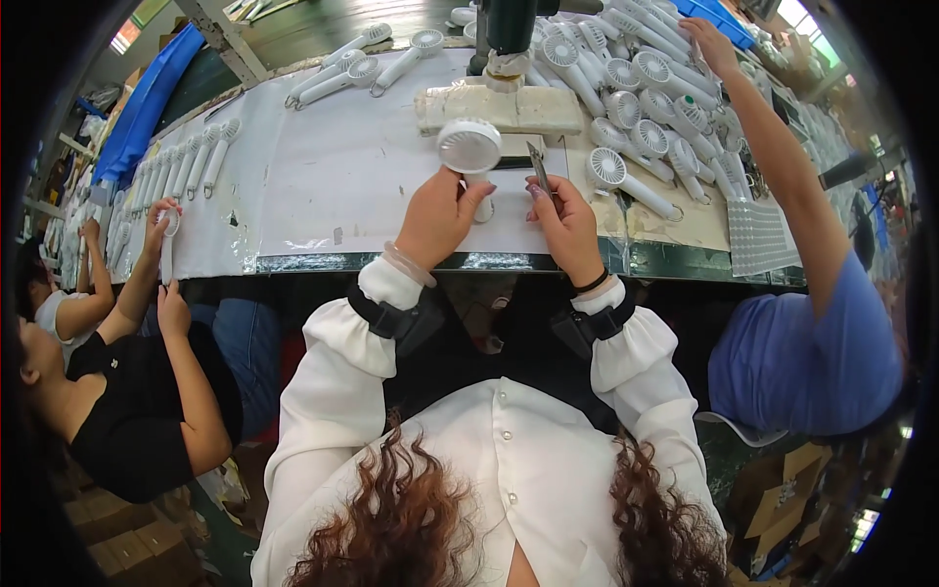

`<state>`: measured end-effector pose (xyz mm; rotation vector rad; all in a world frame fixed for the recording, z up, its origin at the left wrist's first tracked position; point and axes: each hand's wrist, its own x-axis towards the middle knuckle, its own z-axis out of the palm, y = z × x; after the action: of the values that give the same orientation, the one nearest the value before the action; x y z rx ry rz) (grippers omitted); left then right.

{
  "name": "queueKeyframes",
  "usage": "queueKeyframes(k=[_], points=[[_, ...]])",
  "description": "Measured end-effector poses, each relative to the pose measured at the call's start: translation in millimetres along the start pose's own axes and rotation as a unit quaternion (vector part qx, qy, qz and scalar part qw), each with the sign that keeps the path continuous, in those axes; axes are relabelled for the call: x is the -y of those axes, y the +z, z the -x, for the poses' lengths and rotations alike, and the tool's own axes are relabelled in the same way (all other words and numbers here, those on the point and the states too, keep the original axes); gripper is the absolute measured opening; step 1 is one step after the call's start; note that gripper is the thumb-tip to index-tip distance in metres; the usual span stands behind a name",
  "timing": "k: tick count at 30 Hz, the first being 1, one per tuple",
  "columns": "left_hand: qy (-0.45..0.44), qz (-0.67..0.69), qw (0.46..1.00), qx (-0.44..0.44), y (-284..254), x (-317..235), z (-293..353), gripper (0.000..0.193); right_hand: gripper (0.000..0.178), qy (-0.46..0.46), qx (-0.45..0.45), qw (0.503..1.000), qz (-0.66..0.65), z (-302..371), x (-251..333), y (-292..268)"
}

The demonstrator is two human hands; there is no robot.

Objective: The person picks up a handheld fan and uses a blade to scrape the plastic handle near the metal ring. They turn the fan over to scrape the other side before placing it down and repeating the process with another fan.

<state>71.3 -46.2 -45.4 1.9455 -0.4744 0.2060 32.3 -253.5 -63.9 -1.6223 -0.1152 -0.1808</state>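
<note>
A white handheld fan (469,147) is in my left hand (437,217), its round head tilted up and its handle partly hidden behind the fingers. My fingers are closed around the handle, just above the table's near edge. My right hand (569,225) grips a slim, pointed metal tool (539,168) with its tip upward, to the right of the fan. Whether it is a knife or tweezers I cannot tell. The tip is apart from the fan. Behind both hands lies a dark flat strip (516,163) beside a pale block.
A heap of white handheld fans (650,137) covers the right side; several more fans (342,78) lie at the far left. A green press column (511,29) stands over a pale padded base (440,110). Co-workers sit on both sides; one's arm (782,147) reaches into the heap.
</note>
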Motion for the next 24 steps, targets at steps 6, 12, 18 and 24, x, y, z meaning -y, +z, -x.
queueKeyframes(k=[6,12,18,24], points=[[0.037,-0.045,0.998,0.001,2,-9,9,0.033,0.025,-0.006,-0.010,1.000,-0.018,1,-1,1],[0.027,-0.021,0.999,0.016,-1,-10,9,0.034,0.024,-0.008,-0.009,1.000,-0.012,1,-4,0],[0.004,-0.023,0.999,0.048,-4,-12,10,0.034,0.024,-0.028,-0.014,1.000,0.002,0,-5,1],[0.020,-0.033,0.998,0.051,-4,-12,11,0.033,0.024,-0.031,-0.010,0.999,0.001,1,-7,1]])
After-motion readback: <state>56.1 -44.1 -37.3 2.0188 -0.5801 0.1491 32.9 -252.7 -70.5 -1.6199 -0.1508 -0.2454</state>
